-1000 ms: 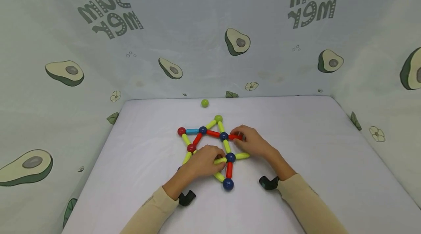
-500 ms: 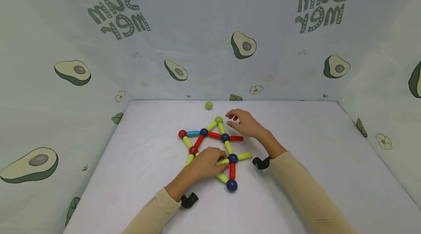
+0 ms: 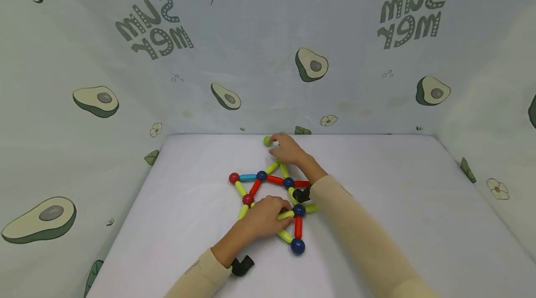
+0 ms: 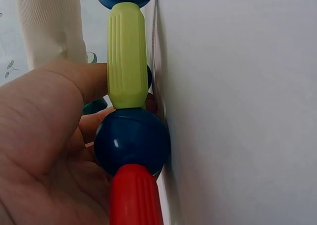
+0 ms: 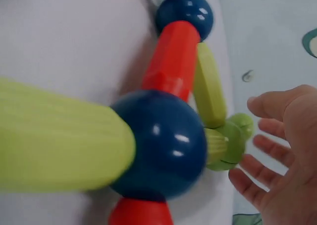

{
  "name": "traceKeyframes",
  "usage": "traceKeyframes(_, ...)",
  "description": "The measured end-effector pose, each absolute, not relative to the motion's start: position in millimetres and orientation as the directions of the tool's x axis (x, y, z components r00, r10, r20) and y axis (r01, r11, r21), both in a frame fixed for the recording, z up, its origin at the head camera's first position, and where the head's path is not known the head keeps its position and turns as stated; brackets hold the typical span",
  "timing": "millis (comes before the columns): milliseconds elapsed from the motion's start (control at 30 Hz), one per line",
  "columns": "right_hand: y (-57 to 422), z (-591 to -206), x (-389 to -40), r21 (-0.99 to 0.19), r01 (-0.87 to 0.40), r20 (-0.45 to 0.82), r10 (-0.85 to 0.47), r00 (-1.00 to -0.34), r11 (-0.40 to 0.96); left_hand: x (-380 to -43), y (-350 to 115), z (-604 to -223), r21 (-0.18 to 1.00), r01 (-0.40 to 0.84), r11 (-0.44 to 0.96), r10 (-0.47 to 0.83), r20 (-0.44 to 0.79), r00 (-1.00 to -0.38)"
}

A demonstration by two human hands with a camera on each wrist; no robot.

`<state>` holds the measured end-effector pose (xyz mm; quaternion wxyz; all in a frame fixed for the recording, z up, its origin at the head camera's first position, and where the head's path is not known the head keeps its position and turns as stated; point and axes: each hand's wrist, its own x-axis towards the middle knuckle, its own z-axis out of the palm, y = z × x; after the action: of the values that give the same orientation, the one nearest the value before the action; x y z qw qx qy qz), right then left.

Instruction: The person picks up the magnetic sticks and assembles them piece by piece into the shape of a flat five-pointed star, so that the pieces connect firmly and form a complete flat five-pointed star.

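My left hand (image 3: 268, 216) pinches a yellow-green magnetic rod (image 3: 286, 215) that joins a dark blue ball (image 3: 299, 211). In the left wrist view, another yellow-green rod (image 4: 127, 56) and a blue ball (image 4: 131, 141) stand in front of that hand and cover part of the fingers. My right hand (image 3: 289, 149) reaches over the structure to a loose green ball (image 3: 267, 140) at the back of the table. Its fingers are spread, with the index fingertip at the ball's right side. In the right wrist view, the loose ball (image 5: 242, 124) shows just beyond a joined green ball (image 5: 233, 146).
The joined rods and balls lie across the middle of the white table (image 3: 188, 219), with red balls (image 3: 234, 178) at the left. A red rod (image 3: 301, 184) sticks out on the right beneath the right wrist. A printed cloth (image 3: 259, 56) hangs behind the table.
My right hand has let go of the red rod on the right and moved back and left to the loose green ball. The left hand keeps its pinch on the yellow-green rod.
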<state>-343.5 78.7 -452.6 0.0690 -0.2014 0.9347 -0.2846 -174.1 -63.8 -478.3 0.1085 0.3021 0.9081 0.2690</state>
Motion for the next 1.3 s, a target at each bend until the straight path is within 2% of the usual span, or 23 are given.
traceKeyframes(200,73,-462,-345,-0.506,-0.387,-0.016,-0.458,-0.889,0.771,-171,-61,-479,0.568,0.497,0.655,0.615,-0.020,-0.788)
traceKeyframes(467,74,-460,-340,-0.497,-0.254,-0.033,-0.310,-0.950,0.830,-170,-55,-481,0.580,0.496,0.646,0.623,-0.026,-0.781)
traceKeyframes(733,83,-458,-336,-0.513,-0.251,-0.045,-0.318,-0.947,0.821,-171,-53,-482,0.583,0.487,0.651,0.621,-0.040,-0.783)
traceKeyframes(1067,118,-440,-313,-0.598,-0.285,0.042,-0.326,-0.944,0.749,-173,-59,-480,0.585,0.451,0.675,0.597,-0.073,-0.799)
traceKeyframes(1300,153,-442,-282,-0.634,-0.266,0.036,-0.316,-0.948,0.726,-174,-62,-478,0.578,0.449,0.681,0.590,-0.071,-0.804)
